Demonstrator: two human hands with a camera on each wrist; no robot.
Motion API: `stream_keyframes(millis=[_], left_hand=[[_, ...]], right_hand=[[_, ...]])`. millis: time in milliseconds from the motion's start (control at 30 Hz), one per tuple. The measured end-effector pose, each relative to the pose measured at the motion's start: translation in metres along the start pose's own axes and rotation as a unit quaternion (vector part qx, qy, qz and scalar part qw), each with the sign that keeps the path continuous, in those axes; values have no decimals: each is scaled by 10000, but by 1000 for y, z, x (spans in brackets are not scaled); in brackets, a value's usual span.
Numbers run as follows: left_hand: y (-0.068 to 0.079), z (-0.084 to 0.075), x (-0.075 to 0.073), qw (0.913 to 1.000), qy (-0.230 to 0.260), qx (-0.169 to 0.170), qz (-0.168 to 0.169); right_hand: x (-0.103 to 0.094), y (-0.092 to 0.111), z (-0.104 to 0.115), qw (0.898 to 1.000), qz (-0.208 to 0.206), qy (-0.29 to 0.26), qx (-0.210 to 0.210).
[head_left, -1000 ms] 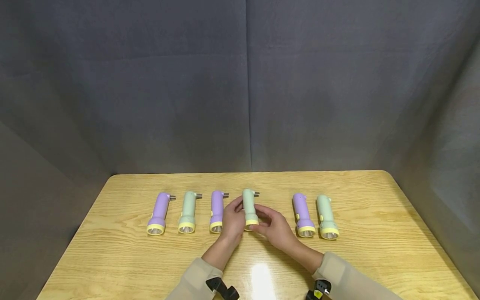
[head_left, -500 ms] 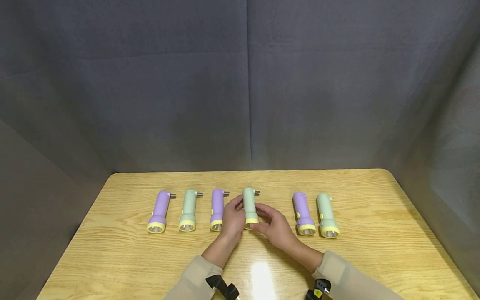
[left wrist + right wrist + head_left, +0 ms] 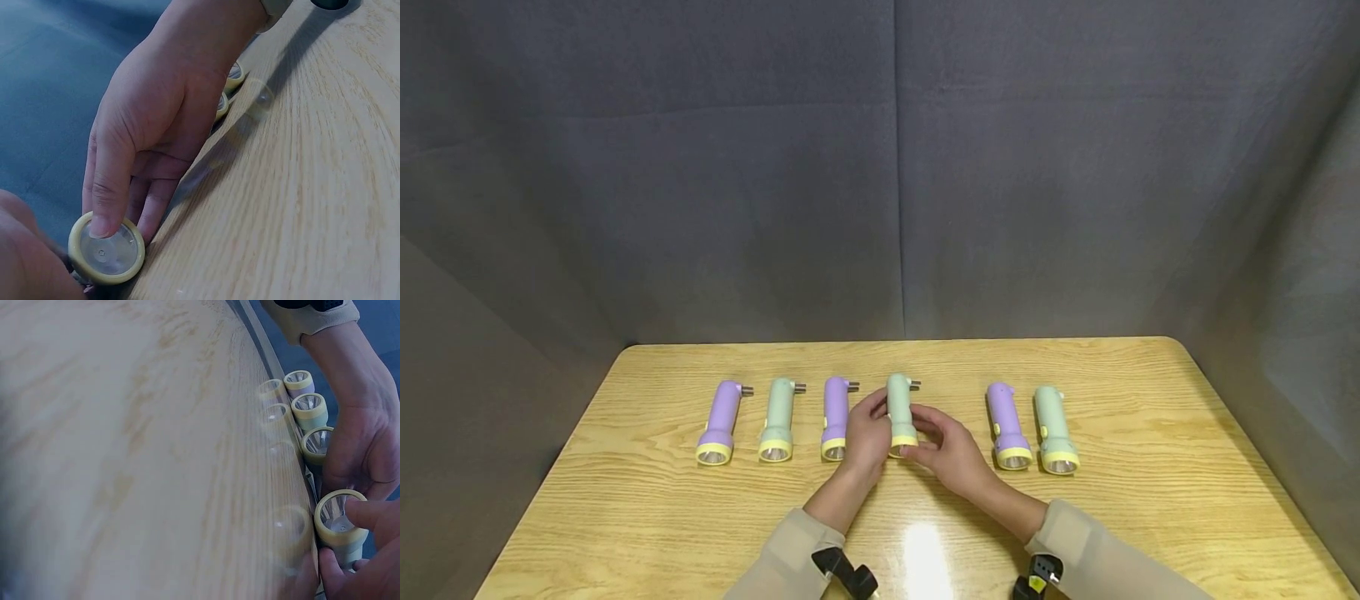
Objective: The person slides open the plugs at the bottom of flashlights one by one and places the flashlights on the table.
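A pale green flashlight [image 3: 898, 404] with a yellow lens ring lies between my two hands, its lens toward me and its two-prong plug out to the right at the far end. My left hand [image 3: 868, 446] grips its left side. From the right, my right hand [image 3: 957, 460] holds the head end. In the left wrist view the right thumb [image 3: 105, 209] presses on the lens [image 3: 112, 259], with the other fingers around the side. The right wrist view shows the same lens ring [image 3: 337, 534] between both hands.
To the left lie a purple flashlight [image 3: 722, 412], a green flashlight [image 3: 779, 408] and a second purple flashlight [image 3: 835, 408], plugs out. On the right, a purple flashlight [image 3: 1006, 421] and a green flashlight [image 3: 1054, 421] lie side by side. Dark curtains [image 3: 760, 208] stand behind the wooden table [image 3: 625, 500].
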State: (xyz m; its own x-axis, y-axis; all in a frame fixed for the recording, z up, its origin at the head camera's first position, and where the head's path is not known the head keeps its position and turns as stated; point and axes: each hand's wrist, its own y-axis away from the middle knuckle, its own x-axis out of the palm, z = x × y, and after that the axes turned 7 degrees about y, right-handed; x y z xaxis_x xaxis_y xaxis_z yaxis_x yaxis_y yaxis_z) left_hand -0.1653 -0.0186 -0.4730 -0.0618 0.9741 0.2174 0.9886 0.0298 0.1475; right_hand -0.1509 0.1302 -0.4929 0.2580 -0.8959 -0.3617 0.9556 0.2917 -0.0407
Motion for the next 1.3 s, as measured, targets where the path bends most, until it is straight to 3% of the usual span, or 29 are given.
stream_keyframes(millis=[233,433,533,767,933,1300], left_hand=[[-2,-13,-2,9993,-375,-26,-44],[-1,-32,-5,9967,-786,154,138],[-1,-43,-5,9946,-960,169,358],[5,-56,-1,9824,-1456,96,1167],[8,-58,5,9747,-1584,160,1569],[7,-54,34,9734,-1535,165,1694]], right_hand=[[-6,2,3,9998,181,64,61],[-18,13,12,9989,191,-3,434],[-25,20,19,9986,277,-43,445],[-47,35,31,9983,433,394,-40],[-63,45,35,9971,211,638,-356],[-95,66,37,9897,-524,1142,-686]])
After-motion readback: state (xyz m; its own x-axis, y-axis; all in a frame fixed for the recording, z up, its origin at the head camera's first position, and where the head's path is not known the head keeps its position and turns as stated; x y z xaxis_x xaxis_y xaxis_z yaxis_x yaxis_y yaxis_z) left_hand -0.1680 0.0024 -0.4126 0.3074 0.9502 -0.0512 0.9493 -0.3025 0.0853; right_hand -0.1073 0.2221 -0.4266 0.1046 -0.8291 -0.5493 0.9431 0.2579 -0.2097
